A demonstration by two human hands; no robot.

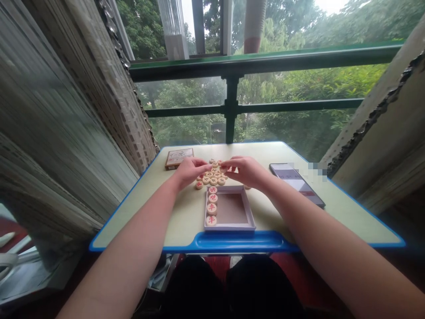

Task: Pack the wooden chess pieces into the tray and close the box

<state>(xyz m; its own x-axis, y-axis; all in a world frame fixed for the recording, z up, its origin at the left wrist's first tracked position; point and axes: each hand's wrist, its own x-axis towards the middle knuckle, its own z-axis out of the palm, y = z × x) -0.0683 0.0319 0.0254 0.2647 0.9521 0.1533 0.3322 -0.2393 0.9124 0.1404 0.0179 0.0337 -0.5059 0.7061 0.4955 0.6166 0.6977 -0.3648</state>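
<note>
Several round wooden chess pieces (pixel 212 176) with red characters lie in a loose heap at the middle of a small table (pixel 159 208). My left hand (pixel 189 170) rests at the heap's left side with its fingers curled onto the pieces. My right hand (pixel 244 170) reaches in from the right, fingers pinched over pieces at the top of the heap. Nearer me stands an open shallow box (pixel 247 212), with several pieces (pixel 211 204) lined in a column along its left wall.
A box lid (pixel 178 157) with a printed top lies at the table's far left. A phone (pixel 296 182) lies face up on the right. The table has a blue rim (pixel 232 241). Window railing stands behind, curtains hang on both sides.
</note>
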